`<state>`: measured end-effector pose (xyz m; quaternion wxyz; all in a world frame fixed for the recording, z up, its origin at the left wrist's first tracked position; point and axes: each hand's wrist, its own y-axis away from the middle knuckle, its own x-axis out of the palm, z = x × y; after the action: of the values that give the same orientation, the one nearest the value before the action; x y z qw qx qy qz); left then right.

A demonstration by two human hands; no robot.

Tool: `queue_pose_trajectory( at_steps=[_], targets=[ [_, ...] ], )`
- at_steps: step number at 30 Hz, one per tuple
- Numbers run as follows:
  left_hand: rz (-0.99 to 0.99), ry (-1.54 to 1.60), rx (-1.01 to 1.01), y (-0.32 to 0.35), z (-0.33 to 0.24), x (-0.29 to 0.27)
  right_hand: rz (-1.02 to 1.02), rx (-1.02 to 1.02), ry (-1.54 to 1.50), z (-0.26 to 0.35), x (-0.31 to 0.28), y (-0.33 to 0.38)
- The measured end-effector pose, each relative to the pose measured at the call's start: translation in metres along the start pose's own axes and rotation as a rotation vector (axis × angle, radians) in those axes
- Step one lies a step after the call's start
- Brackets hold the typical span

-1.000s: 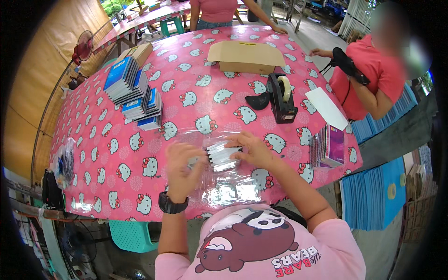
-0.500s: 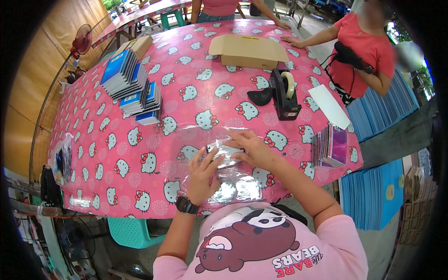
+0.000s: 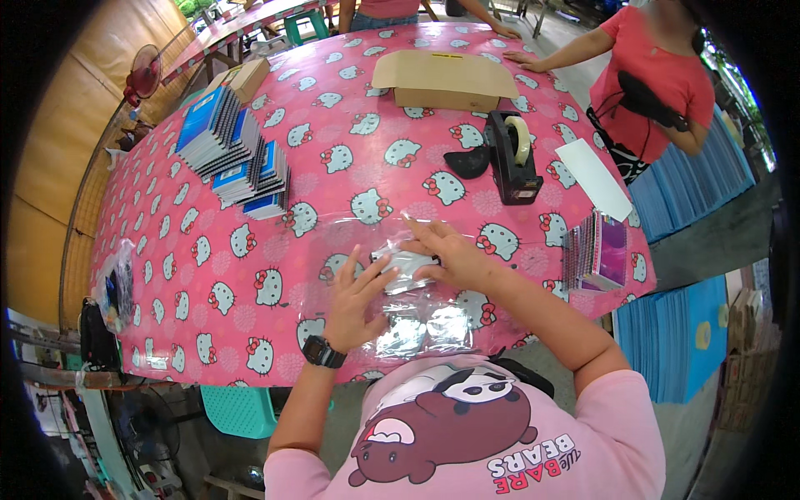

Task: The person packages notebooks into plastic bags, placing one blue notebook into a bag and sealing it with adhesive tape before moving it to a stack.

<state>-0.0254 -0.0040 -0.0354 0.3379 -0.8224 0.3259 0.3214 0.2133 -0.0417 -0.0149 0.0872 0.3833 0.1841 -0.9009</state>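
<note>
Clear plastic film [image 3: 387,337] lies spread on the table in front of me, shiny and wrinkled with glare. My left hand [image 3: 357,304], with a black watch at the wrist, rests on its left part with the fingers stretched and apart. On the upper right part of the film lies my right hand [image 3: 448,257], its fingers extended and the thumb apart. Between the two hands the plastic is bunched and whitish. I cannot tell whether anything is inside it.
The table has a pink patterned cover [image 3: 225,271]. Around it stand stacked spiral notebooks [image 3: 237,154], purple notebooks [image 3: 602,254], a black tape dispenser [image 3: 512,162], a cardboard box [image 3: 446,79] and a white card [image 3: 593,177]. A co-worker [image 3: 654,79] stands far right, another person [image 3: 383,12] beyond the table.
My left hand has shifted slightly left and its fingers have spread wider. My right hand stays in nearly the same place on the plastic. The view has tilted a little.
</note>
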Motion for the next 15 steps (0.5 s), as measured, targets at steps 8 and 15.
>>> queue_pose_trajectory(
  at_steps=[8,15],
  targets=[
    [0.140,-0.063,0.010,-0.016,-0.011,0.002,0.086,0.159,-0.445,0.000,-0.008,-0.009],
    [0.163,0.010,-0.015,-0.018,-0.016,0.000,-0.180,0.523,-0.689,-0.071,-0.002,0.005]
  ],
)
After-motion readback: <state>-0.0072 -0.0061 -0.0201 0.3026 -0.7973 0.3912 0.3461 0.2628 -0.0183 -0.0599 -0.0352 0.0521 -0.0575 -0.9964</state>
